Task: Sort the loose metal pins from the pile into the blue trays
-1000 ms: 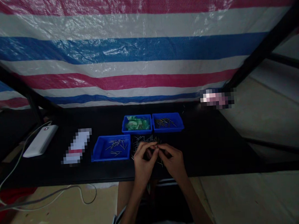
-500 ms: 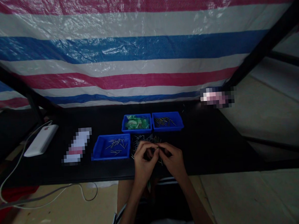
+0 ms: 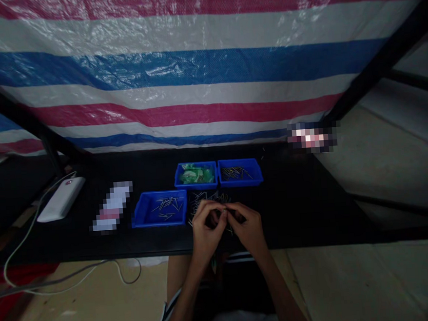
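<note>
My left hand [image 3: 208,223] and my right hand [image 3: 246,222] meet fingertip to fingertip above the near part of the table. Both are closed in a pinch; whatever lies between the fingertips is too small and too hidden to name. Just beyond and under them spreads a loose pile of thin metal pins [image 3: 198,199], partly covered by my hands. Left of the pile, a blue tray [image 3: 141,213] holds several silvery pins [image 3: 168,203]. Behind it are a blue tray with green plastic packets [image 3: 196,174] and another blue tray [image 3: 253,166] with darker, brassy pins [image 3: 235,172].
A white power bank [image 3: 61,199] with a cable [image 3: 16,253] lies on the black table [image 3: 305,208] at the left, beside a blurred-out flat object [image 3: 111,207]. Striped plastic sheeting [image 3: 200,68] hangs behind. Another blurred-out thing [image 3: 309,138] is at the back right corner.
My hands stay pinched together in nearly the same place, with only slight finger movement. The whole view has shifted a little; trays and pins lie as before.
</note>
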Tool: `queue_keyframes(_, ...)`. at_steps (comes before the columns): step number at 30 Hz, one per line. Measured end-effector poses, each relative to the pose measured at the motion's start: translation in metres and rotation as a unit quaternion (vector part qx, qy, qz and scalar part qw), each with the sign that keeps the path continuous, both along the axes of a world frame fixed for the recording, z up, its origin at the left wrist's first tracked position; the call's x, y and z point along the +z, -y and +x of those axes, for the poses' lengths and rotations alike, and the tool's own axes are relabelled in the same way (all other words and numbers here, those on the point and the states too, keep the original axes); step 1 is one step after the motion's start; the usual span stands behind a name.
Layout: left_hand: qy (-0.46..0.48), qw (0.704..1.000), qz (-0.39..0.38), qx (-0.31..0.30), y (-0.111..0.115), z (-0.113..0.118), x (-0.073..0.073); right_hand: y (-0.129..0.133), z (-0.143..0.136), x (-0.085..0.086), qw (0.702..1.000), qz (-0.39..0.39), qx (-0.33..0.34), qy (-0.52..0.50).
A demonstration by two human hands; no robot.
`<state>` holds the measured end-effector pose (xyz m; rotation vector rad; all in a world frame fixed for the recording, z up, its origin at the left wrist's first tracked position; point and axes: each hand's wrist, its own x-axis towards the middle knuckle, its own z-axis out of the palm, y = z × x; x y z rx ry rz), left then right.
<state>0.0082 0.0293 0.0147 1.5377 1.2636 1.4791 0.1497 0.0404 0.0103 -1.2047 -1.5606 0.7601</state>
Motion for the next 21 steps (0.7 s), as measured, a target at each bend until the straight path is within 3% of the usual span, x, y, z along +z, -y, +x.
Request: queue_keyframes(21,-0.005,1.000,-0.001,-0.012,0.0000,-0.0005,0.0009,0.0003,0.0007,-0.0018,1.000,0.005,-0.002,-0.013)
